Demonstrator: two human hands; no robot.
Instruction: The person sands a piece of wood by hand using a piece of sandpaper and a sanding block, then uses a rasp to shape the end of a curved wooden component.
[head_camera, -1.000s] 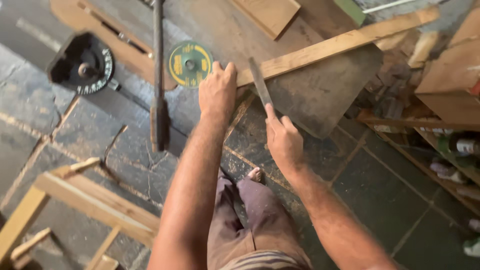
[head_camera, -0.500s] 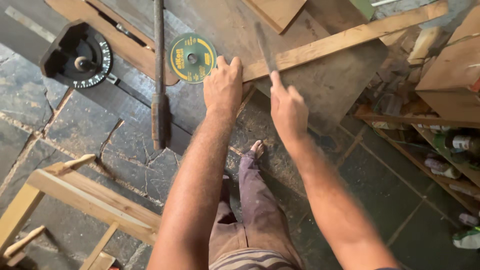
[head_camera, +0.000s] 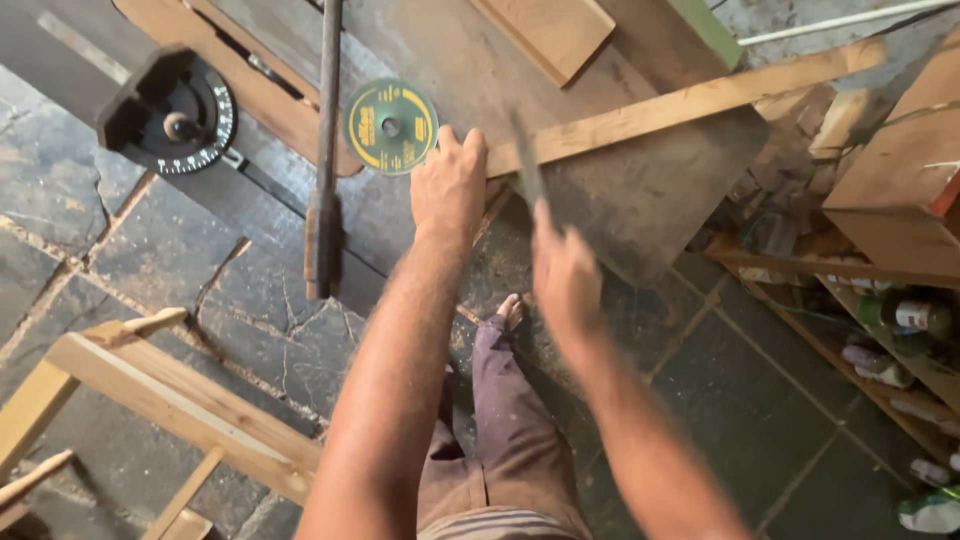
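Note:
My left hand (head_camera: 448, 190) presses down on the near end of a long pale wooden strip (head_camera: 690, 102) that lies across a dark flat board (head_camera: 640, 195). My right hand (head_camera: 563, 275) is blurred with motion and grips the handle end of a flat metal file (head_camera: 527, 165). The file's blade lies across the edge of the strip, just to the right of my left hand. A green and yellow cutting disc (head_camera: 391, 127) rests beside my left hand's fingertips.
A long dark metal bar (head_camera: 325, 150) lies to the left. A black protractor gauge (head_camera: 172, 112) sits at top left. A pale wooden frame (head_camera: 150, 390) stands at lower left. Shelves with bottles (head_camera: 900, 320) are on the right. My bare foot (head_camera: 510, 312) is on stone floor.
My right hand pushed the file forward over the strip, then drew it back toward me. My left hand stayed on the strip's end.

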